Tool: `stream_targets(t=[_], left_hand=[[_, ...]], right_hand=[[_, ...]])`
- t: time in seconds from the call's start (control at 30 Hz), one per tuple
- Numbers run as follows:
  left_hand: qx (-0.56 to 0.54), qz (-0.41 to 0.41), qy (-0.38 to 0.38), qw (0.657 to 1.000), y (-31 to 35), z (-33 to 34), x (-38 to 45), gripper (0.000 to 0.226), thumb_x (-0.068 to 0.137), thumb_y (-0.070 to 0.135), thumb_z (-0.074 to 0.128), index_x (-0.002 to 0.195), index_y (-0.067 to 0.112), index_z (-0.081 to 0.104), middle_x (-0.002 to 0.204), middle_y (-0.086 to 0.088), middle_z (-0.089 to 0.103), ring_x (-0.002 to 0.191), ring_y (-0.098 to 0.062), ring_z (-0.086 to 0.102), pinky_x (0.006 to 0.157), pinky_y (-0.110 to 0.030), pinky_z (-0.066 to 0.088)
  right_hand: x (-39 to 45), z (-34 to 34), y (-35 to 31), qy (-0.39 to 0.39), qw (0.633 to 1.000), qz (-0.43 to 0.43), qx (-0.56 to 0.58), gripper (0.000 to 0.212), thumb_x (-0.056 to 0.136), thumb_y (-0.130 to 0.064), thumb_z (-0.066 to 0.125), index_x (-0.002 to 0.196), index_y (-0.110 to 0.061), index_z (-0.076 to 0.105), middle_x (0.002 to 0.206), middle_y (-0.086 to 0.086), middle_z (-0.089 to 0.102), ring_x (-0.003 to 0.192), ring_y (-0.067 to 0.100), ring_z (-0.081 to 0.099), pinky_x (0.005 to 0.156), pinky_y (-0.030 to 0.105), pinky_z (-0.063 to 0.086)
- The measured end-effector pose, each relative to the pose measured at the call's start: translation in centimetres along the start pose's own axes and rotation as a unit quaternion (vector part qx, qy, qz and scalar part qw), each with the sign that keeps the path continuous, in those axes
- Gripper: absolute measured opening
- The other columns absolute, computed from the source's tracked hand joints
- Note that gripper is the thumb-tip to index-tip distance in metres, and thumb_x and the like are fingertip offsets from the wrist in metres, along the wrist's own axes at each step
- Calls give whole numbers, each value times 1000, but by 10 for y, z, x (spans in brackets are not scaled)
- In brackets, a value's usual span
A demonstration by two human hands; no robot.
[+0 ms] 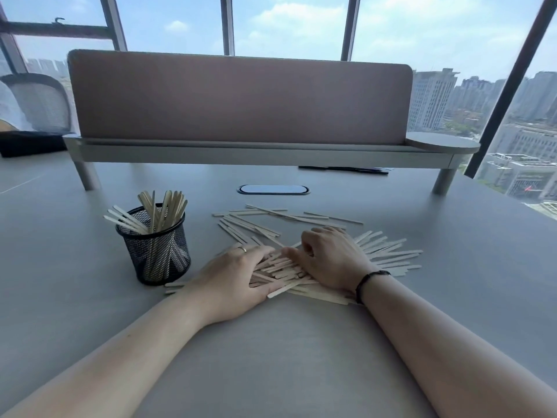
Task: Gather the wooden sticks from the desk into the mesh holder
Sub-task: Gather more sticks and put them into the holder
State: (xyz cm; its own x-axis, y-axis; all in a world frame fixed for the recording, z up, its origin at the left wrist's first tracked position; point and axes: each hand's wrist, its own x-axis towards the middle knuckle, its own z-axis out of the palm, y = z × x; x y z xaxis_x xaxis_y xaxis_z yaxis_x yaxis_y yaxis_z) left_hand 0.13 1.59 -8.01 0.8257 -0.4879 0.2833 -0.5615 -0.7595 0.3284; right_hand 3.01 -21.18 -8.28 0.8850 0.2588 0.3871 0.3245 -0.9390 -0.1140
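A black mesh holder [156, 254] stands on the grey desk left of centre, with several pale wooden sticks [159, 211] upright in it. Many more loose sticks [382, 251] lie scattered flat on the desk to its right. My left hand [232, 276], with a ring on it, lies flat with its fingers under and against a bundle of sticks [280, 270]. My right hand [328, 257], a dark band on its wrist, presses on the same bundle from the right, fingers curled. Both hands close in on the bundle, which rests on the desk.
A raised shelf with a pink divider panel [241, 98] spans the back of the desk. An oval cable port [272, 190] sits beyond the sticks, dark pens [343, 169] lie under the shelf. A mesh chair back [39, 101] shows far left. Windows lie behind.
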Motion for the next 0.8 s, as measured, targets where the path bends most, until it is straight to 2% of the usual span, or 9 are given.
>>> stream_targets(t=[0.13,0.23,0.3,0.37,0.43,0.5,0.63,0.7,0.8], left_hand=[[-41,-1,-8,999,0,-1,-2,44,92,48,58,132,30,59,121,12,63,117,-9,52,101,-33,43],[-101,-23,3,995,-2,-4,-4,35,98,41,48,127,30,64,117,18,66,114,-4,54,101,-35,44],[-106,-29,0,994,-1,-9,-6,43,95,56,43,127,34,62,114,23,64,113,0,55,101,-35,45],[-43,-21,-34,998,7,-14,-8,65,83,77,43,135,38,54,122,24,60,118,-1,52,102,-34,44],[30,-20,-60,998,15,-15,-9,88,73,83,54,147,38,40,136,20,51,129,-5,45,106,-30,39],[42,-21,-46,998,17,-11,-8,101,66,85,58,152,37,32,137,17,52,128,-9,47,104,-31,38],[-24,-25,-9,999,10,-2,-4,88,71,79,61,146,40,40,100,20,59,94,-6,57,86,-35,50],[-43,-28,-7,999,11,-2,-4,79,76,69,66,144,37,42,95,19,58,88,-4,59,83,-37,52],[-68,-46,-13,997,11,-2,-4,85,80,58,72,150,35,29,97,18,59,90,-6,61,87,-38,52]], right_hand=[[0,1,1,-3,1000,19,8,65,85,-82,27,75,-21,47,68,-5,57,70,22,55,66,38,50],[-1,-1,1,-1,1000,23,-6,72,86,-81,20,66,-16,47,67,-5,53,71,23,55,66,39,50],[-1,-2,0,-4,1000,20,-13,76,88,-79,19,59,-14,48,68,-5,51,73,23,56,65,38,48],[-2,-4,-1,-7,1000,19,-17,78,88,-78,17,55,-14,46,68,-5,50,74,22,57,64,37,46],[-3,-5,-2,1,999,26,-28,82,87,-80,13,55,-12,45,64,-3,53,69,24,57,58,36,44],[-3,-9,-2,21,998,41,-38,85,86,-80,12,57,-8,45,56,2,53,59,28,54,51,34,38],[-5,-17,-5,70,995,46,-50,88,88,-77,7,58,-9,53,51,5,54,55,32,55,51,36,41],[-5,-18,-7,83,995,45,-45,89,89,-77,4,58,-11,56,52,4,57,56,31,56,53,37,45],[-3,-19,-11,94,994,41,-39,94,88,-78,-1,62,-14,63,57,2,64,59,27,61,57,36,50]])
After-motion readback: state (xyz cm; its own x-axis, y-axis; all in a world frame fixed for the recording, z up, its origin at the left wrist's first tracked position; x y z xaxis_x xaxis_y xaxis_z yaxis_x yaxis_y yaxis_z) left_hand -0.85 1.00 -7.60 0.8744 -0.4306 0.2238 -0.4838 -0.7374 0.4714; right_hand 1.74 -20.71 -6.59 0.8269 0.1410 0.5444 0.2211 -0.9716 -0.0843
